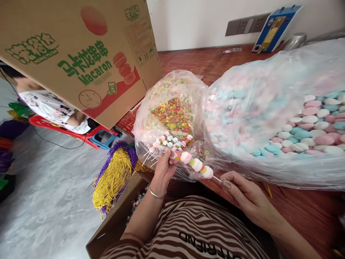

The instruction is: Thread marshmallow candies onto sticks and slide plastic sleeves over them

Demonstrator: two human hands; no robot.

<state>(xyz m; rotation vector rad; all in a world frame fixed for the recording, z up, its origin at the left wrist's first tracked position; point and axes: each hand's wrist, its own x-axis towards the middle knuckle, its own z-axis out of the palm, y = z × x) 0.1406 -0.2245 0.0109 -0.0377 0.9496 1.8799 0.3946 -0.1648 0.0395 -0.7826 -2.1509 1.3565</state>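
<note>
A marshmallow skewer [198, 165] lies slantwise between my hands, threaded with pale pink and white marshmallows and small coloured rings. My right hand [238, 190] pinches its bare white stick at the lower end. At the upper end, the fingers of my left hand [164, 167] are closed round the tip; a pink and yellow piece shows there, partly hidden. Just beyond my left hand, several finished marshmallow skewers [172, 139] rest at the front of a clear bag of coloured ring candies [172, 115]. To the right bulges a large clear bag of pink, white and blue marshmallows [304, 135].
A tall cardboard carton [107, 104] stands at the back left of the brown table [194, 59]. Gold and purple bead strings [114, 180] hang beside an open box [107, 230] below. Against the wall leans a blue device [277, 28]. Another person [54, 108] sits at left.
</note>
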